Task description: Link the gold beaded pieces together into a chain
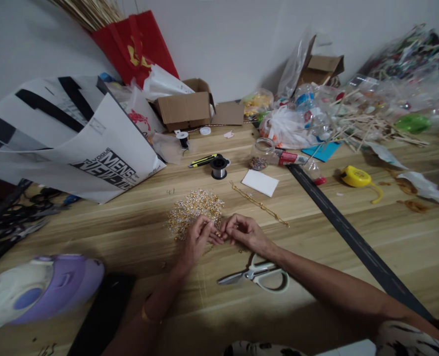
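My left hand (198, 238) and my right hand (247, 233) meet over the wooden table, with fingertips pinched close together. Tiny gold beads (218, 234) show at my left fingertips; what my right fingers grip is too small to make out. Just behind my left hand lies a heap of gold and clear beads (193, 206). A gold beaded strand (258, 202) stretches across the wood beyond my right hand. Scissors with pale handles (256, 273) rest below my right wrist, blades pointing left. Thin thread or wire trails faintly beneath my left hand.
A wire spool (219, 169), utility knife (203, 160) and white pad (260, 183) lie beyond the beads. At left stand a white bag (93, 143) and a purple-white appliance (63, 287). A yellow tape measure (356, 176) sits right of a dark strip (338, 222). Plastic clutter fills the back right.
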Motion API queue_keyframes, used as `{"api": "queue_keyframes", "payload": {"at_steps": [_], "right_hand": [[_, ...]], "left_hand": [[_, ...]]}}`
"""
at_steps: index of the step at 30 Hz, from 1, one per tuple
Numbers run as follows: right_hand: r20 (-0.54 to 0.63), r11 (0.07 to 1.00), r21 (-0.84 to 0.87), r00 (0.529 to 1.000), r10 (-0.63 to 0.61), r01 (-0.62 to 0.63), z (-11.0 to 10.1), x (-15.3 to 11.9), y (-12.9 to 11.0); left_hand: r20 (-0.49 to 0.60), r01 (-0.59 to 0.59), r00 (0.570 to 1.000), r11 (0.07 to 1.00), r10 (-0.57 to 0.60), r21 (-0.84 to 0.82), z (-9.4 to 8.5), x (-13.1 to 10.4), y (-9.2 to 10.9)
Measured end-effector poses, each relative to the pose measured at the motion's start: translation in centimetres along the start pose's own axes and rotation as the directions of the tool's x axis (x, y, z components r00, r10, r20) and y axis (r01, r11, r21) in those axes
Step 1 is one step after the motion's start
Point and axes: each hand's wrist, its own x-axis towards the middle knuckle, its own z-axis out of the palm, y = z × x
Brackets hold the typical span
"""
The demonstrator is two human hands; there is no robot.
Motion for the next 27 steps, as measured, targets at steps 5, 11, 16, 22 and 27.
{"api": "queue_keyframes", "payload": {"at_steps": [5,11,16,22,27], "right_hand": [[0.003,0.998,0.056,1.000,0.023,-0.023,0.00,0.08,0.08],[0.058,0.993,0.095,0.996,0.062,-0.067,-0.01,0.11,0.08],[0.028,0.990,0.085,0.993,0.113,-0.115,-0.07,0.23,0.29],[0.026,0.986,0.018,0.985,0.168,-0.168,-0.02,0.39,0.30],[0.051,0.977,-0.061,0.977,0.208,-0.205,0.03,0.31,0.30]], "left_hand": [[0.044,0.002,0.999,0.998,-0.004,0.056,0.19,-0.20,0.08],[0.013,-0.033,0.999,0.994,0.032,0.104,0.09,-0.20,-0.08],[0.006,-0.038,0.999,0.993,0.037,0.112,0.17,-0.16,-0.34],[0.044,-0.092,0.995,0.970,0.084,0.225,0.40,-0.48,-0.35],[0.079,-0.136,0.990,0.949,0.118,0.286,0.62,-0.71,-0.08]]}}
